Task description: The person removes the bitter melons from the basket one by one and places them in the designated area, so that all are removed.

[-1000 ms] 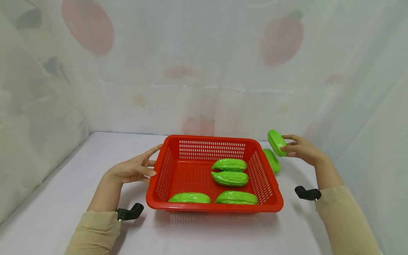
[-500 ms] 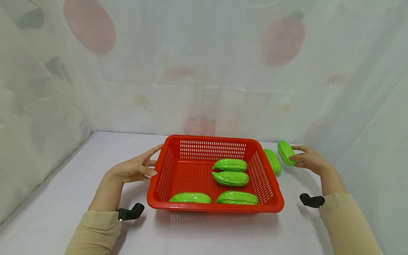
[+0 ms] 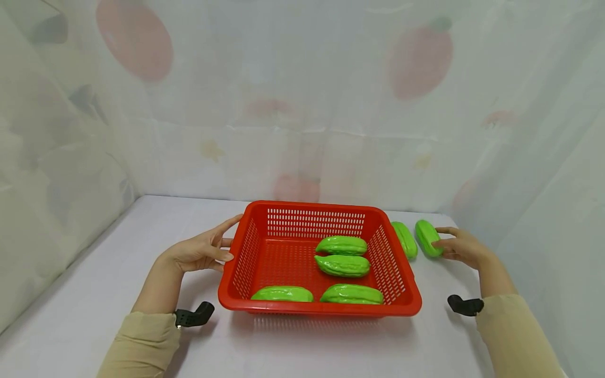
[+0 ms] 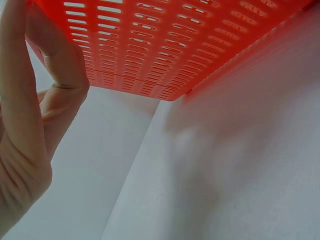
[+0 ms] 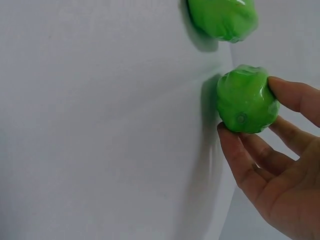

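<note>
My right hand (image 3: 465, 248) pinches a green bitter melon (image 3: 427, 237) between thumb and fingers at the table's back right; whether it touches the table is hard to tell. In the right wrist view the rounded end of this bitter melon (image 5: 245, 102) faces the camera, with fingers on two sides. Beside it lies another bitter melon (image 3: 405, 240), partly hidden by the red basket (image 3: 321, 308). My left hand (image 3: 200, 251) holds the basket's left rim. In the left wrist view, bent fingers (image 4: 62, 65) lie against its slotted wall.
Several bitter melons lie inside the basket: two at its right middle (image 3: 342, 265) and others along the front wall (image 3: 282, 294). A white table (image 3: 302, 352) carries everything. A printed curtain (image 3: 302, 105) hangs behind, and pale sheets stand at both sides.
My right hand has lowered the bitter melon and moved it rightward, away from the basket and down to table level. The left hand and basket stay in place.
</note>
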